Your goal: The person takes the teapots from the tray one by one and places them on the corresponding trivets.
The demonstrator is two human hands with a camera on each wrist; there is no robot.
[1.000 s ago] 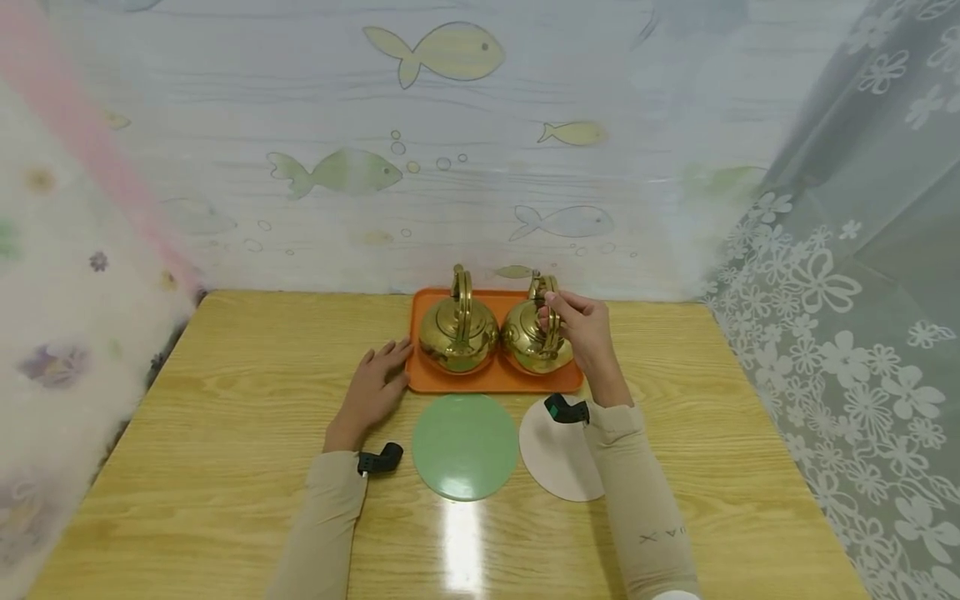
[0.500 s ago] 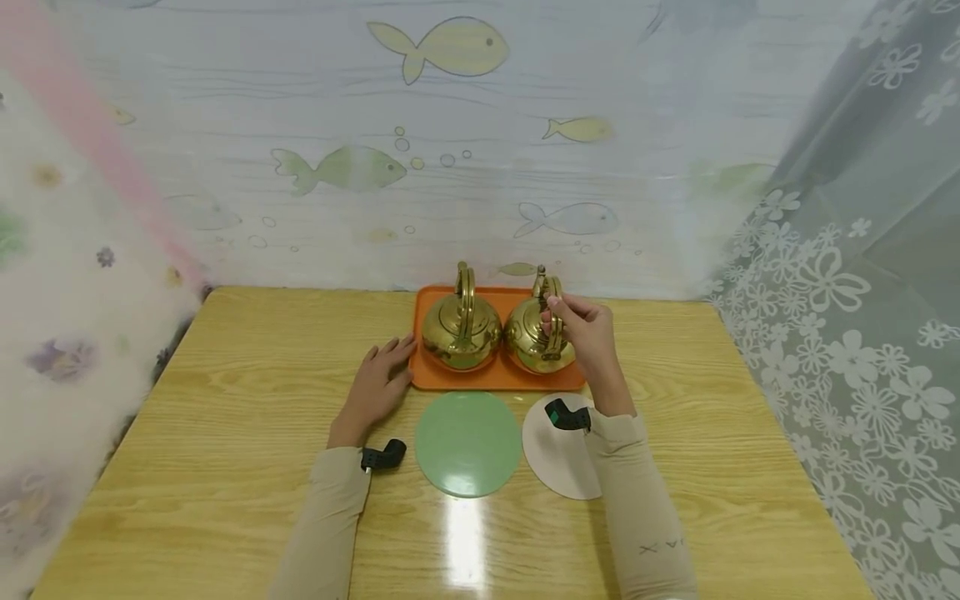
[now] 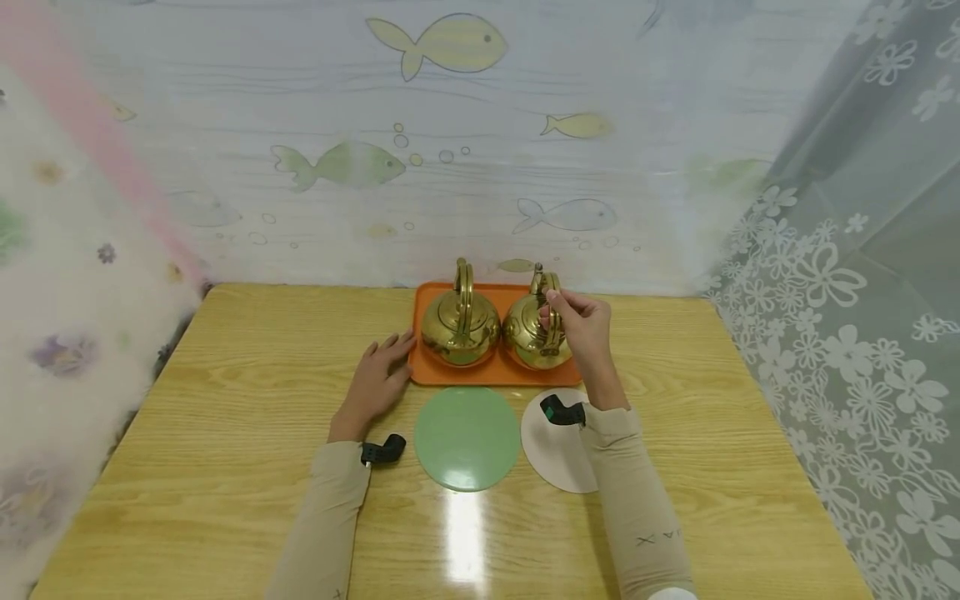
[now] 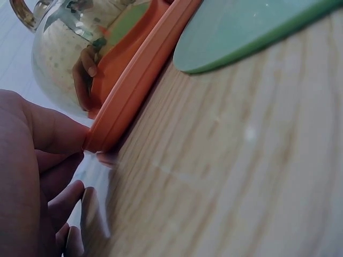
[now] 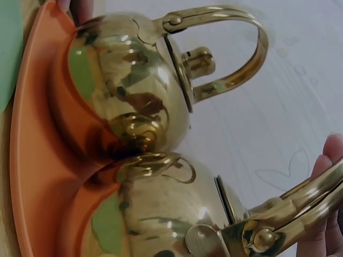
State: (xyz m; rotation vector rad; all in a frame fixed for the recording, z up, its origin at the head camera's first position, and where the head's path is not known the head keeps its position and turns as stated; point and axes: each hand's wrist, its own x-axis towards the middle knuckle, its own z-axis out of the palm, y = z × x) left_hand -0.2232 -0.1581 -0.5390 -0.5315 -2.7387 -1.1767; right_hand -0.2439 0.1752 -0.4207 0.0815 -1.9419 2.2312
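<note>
Two brass kettles stand side by side on an orange tray [image 3: 491, 382]. My right hand [image 3: 588, 329] grips the raised handle of the right kettle [image 3: 520, 333]; in the right wrist view, fingertips [image 5: 335, 147] show behind that handle [image 5: 300, 219]. The left kettle [image 3: 441, 332] is untouched, its handle upright, and the two bodies meet or nearly meet in the right wrist view. At the tray's left edge rests my left hand [image 3: 372, 383], fingers spread and fairly straight. A finger touches the tray rim [image 4: 126, 101] in the left wrist view.
A green round mat [image 3: 467, 439] and a pale round mat [image 3: 553, 454], partly under the right forearm, lie in front of the tray on the wooden table [image 3: 240, 467]. A fish-printed curtain [image 3: 337, 225] hangs close behind the kettles.
</note>
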